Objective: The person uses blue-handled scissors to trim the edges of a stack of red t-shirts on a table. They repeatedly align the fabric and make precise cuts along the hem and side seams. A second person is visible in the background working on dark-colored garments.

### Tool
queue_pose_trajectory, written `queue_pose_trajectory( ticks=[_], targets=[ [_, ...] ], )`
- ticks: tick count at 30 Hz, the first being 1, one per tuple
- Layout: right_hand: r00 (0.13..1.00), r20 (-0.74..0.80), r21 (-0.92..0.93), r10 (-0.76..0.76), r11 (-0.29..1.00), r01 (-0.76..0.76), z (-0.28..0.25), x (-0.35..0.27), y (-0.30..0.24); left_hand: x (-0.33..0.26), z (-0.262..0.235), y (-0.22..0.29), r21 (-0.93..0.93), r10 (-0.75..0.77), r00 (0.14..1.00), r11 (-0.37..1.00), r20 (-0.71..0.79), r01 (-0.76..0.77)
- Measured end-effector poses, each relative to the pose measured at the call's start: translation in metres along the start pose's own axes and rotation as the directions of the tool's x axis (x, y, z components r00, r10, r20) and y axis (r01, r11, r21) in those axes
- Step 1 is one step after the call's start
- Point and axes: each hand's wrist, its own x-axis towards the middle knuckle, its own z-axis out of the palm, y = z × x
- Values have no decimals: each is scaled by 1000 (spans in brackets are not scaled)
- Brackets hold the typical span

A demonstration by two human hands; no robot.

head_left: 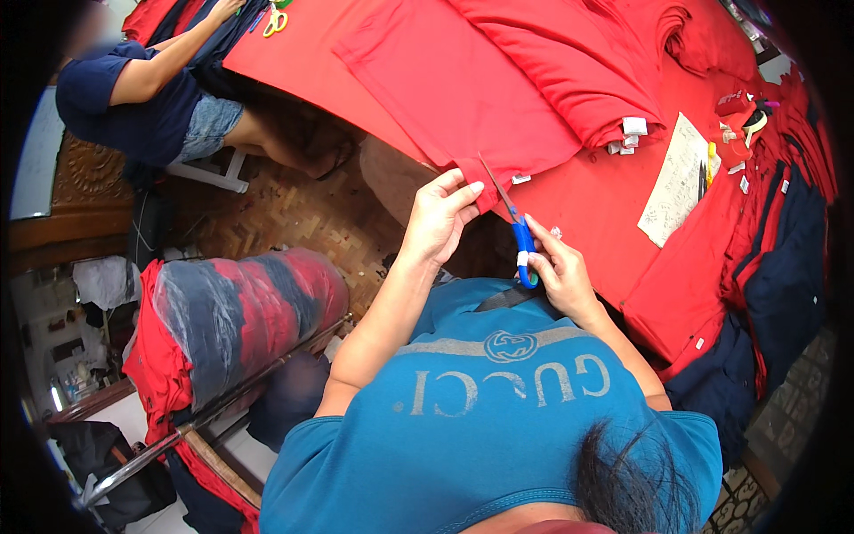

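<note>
A corner of red cloth [476,182] is pinched between the thumb and fingers of my left hand [442,216], just off the table's near edge. Blue-handled scissors [523,238] are in my right hand [562,270], its fingers closed round the handle loops. Their blades point up and left, right beside the pinched corner. I cannot tell how far apart the blades are. The cloth is part of a flat red garment piece [454,84] spread over the red-covered table [596,205]. A small white label [521,179] shows at its edge near the scissor blades.
Folded red garments [569,71] with white labels lie further back. At right are a handwritten paper [678,182], a tape dispenser [754,125] and hanging red and navy garments [783,258]. Yellow scissors [276,21] lie near a seated co-worker [147,98]. A plastic-wrapped bundle [240,311] stands left, beside a metal rail [213,409].
</note>
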Motion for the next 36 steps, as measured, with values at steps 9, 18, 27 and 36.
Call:
queue_pose_trajectory(
  ticks=[9, 18, 27, 36],
  targets=[
    [982, 32, -396, -184, 900, 181, -5, -8, -4, 7, -15, -16, -44, 102, 992, 993, -78, -106],
    [945, 25, -320, -327, 893, 317, -5, 18, -5, -4, 1, -2, 139, 64, 997, 988, 32, -68],
    [995, 94, 32, 24, 999, -27, -9, 21, -13, 14, -8, 1, -62, 114, 993, 991, -43, -116],
    [997, 75, 34, -30, 999, 28, -4, 40, -23, 10, -1, 18, 164, 96, 995, 982, 17, -98]
  ],
)
